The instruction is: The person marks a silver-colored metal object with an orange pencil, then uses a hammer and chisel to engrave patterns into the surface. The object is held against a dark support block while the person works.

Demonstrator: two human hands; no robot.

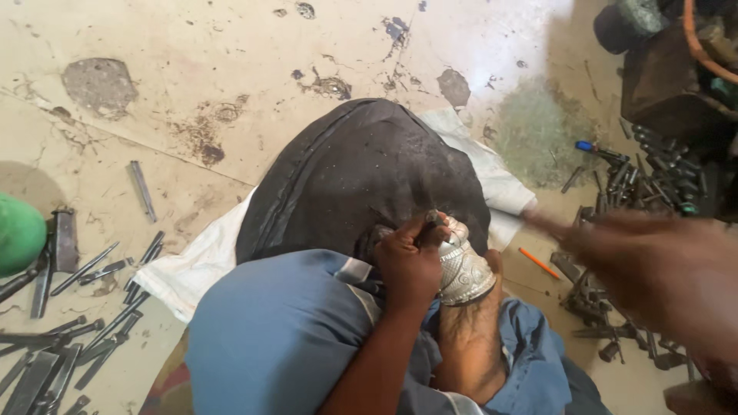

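blurred right hand [653,269], grip unclear; left hand [407,265] clasping embossed silver vessel [463,269] beside foot [470,342]

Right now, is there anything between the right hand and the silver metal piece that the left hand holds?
Nothing visible. The right hand is blurred and apart at the right side; only the trouser cloth lies between it and the silver embossed piece, which the left hand steadies.

A stained, cracked pale concrete floor [231,69] fills the scene, brightly lit at the far right. Dark metal chisels [69,338] litter the near left; a second dark heap of tools [653,184] lies right.
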